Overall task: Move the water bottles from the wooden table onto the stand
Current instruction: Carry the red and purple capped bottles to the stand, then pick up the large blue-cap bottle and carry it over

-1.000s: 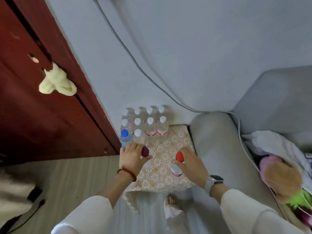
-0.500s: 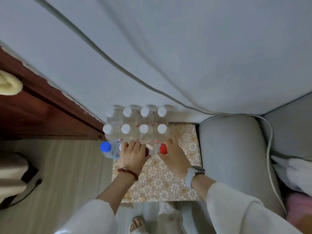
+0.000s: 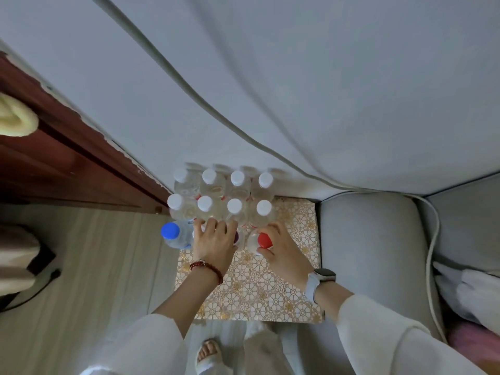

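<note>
While the left hand (image 3: 215, 239) closes on a dark-capped bottle (image 3: 237, 237) and the right hand (image 3: 281, 247) on the red-capped bottle (image 3: 263, 240), both set on the patterned stand (image 3: 270, 282) against packed white-capped bottles (image 3: 234, 206), a careless release likely topples neighbours.

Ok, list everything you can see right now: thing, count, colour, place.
White-cap bottles: eight, clear, two rows of four at the stand's far edge.
Blue-cap bottle: one, clear, stand's left edge.
Red-cap bottle: one, under the right hand.
Dark-cap bottle: one, mostly hidden under the left hand.
Stand: one, gold floral cover, between door and sofa.
Sofa: grey, right.
Cable: one, grey, along the wall.
Door: red-brown, left.
Left hand: red bead bracelet, on the dark-cap bottle.
Right hand: watch on the wrist, gripping the red-cap bottle.
</note>
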A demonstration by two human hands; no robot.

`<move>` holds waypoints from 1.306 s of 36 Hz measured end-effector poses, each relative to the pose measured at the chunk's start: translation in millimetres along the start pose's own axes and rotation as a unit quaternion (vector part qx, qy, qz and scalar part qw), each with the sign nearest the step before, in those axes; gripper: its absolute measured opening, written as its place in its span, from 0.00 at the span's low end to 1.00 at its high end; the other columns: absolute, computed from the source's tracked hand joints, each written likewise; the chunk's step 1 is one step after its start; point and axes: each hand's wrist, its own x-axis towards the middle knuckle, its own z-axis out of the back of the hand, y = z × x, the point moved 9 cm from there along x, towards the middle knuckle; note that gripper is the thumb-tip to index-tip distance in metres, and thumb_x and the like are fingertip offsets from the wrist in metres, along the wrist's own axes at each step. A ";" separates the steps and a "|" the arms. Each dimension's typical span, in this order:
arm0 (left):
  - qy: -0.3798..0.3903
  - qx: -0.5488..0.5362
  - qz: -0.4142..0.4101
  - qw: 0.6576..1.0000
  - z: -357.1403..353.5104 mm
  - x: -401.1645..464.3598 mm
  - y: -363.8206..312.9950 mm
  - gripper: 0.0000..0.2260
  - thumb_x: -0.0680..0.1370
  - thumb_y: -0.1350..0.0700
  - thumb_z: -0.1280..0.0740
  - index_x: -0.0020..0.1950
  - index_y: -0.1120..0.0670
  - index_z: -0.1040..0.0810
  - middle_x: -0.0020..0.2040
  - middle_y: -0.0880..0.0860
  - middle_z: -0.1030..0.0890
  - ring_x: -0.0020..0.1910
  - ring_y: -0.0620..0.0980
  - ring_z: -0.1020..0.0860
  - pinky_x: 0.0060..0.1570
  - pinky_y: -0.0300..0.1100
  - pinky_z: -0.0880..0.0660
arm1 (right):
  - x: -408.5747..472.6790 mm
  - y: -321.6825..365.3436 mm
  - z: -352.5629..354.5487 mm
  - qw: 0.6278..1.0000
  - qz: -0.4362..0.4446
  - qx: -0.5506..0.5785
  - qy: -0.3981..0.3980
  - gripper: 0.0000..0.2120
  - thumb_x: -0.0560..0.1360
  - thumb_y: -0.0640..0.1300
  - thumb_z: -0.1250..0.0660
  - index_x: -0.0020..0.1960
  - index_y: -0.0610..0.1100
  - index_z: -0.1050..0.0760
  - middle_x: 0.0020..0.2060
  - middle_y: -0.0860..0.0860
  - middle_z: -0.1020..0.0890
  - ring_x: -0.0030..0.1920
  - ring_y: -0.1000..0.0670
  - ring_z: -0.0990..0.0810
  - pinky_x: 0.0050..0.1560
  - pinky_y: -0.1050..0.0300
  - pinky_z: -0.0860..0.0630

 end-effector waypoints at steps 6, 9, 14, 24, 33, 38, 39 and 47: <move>0.050 -0.062 -0.004 0.997 -9.9 -2.4 -3.8 0.15 0.68 0.49 0.29 0.51 0.51 0.25 0.48 0.50 0.20 0.53 0.53 0.24 0.62 0.54 0.37 | -10.8 -5.1 -3.1 0.999 -0.001 0.033 -0.001 0.23 0.74 0.37 0.35 0.66 0.46 0.36 0.62 0.48 0.33 0.62 0.51 0.31 0.66 0.57 0.32; 0.041 -0.120 0.008 0.992 1.5 -9.7 -1.5 0.16 0.70 0.52 0.30 0.56 0.53 0.26 0.54 0.52 0.21 0.60 0.54 0.27 0.66 0.60 0.41 | -13.9 2.2 3.5 0.999 -0.012 0.036 -0.013 0.23 0.75 0.39 0.36 0.67 0.48 0.38 0.61 0.51 0.33 0.62 0.53 0.32 0.63 0.60 0.34; -0.029 -0.231 0.118 0.965 34.9 -42.5 38.5 0.15 0.71 0.54 0.32 0.57 0.52 0.24 0.56 0.52 0.22 0.60 0.54 0.27 0.65 0.60 0.40 | -19.7 37.1 39.7 0.994 -0.014 0.030 -0.108 0.20 0.75 0.39 0.39 0.66 0.44 0.36 0.62 0.46 0.31 0.60 0.53 0.33 0.57 0.63 0.35; -0.055 -0.308 0.295 0.903 76.0 -205.1 187.9 0.14 0.76 0.52 0.42 0.61 0.50 0.29 0.61 0.52 0.27 0.60 0.53 0.31 0.57 0.49 0.37 | -53.4 236.7 -35.7 0.987 0.148 -0.020 -0.052 0.11 0.76 0.37 0.40 0.58 0.38 0.27 0.53 0.43 0.21 0.53 0.45 0.22 0.52 0.53 0.26; -0.207 -0.257 0.491 0.807 111.2 -591.2 349.0 0.10 0.74 0.56 0.38 0.55 0.54 0.24 0.54 0.56 0.23 0.55 0.58 0.26 0.50 0.51 0.27 | -210.0 470.1 -300.8 0.936 0.290 -0.039 0.196 0.09 0.77 0.43 0.41 0.55 0.47 0.25 0.49 0.48 0.18 0.50 0.47 0.21 0.50 0.55 0.26; -0.236 -0.212 0.652 0.689 96.5 -835.4 383.2 0.13 0.75 0.56 0.36 0.58 0.57 0.25 0.55 0.59 0.23 0.55 0.60 0.25 0.51 0.50 0.28 | -354.4 583.3 -453.8 0.868 0.373 -0.041 0.325 0.10 0.77 0.41 0.41 0.55 0.43 0.25 0.52 0.45 0.19 0.53 0.45 0.23 0.55 0.55 0.28; -0.242 -0.202 0.673 0.669 93.0 -878.6 383.2 0.13 0.75 0.56 0.36 0.58 0.57 0.25 0.55 0.59 0.23 0.56 0.60 0.26 0.52 0.50 0.28 | -385.2 600.0 -481.4 0.850 0.391 -0.049 0.350 0.10 0.77 0.41 0.41 0.56 0.43 0.25 0.51 0.46 0.19 0.53 0.46 0.23 0.53 0.59 0.29; -0.285 -0.156 0.808 0.491 61.8 -1158.1 333.6 0.13 0.76 0.55 0.37 0.59 0.57 0.26 0.58 0.57 0.23 0.58 0.56 0.26 0.57 0.51 0.28 | -617.9 687.7 -662.5 0.695 0.506 -0.119 0.497 0.12 0.77 0.43 0.41 0.59 0.44 0.27 0.53 0.47 0.20 0.53 0.49 0.23 0.48 0.63 0.33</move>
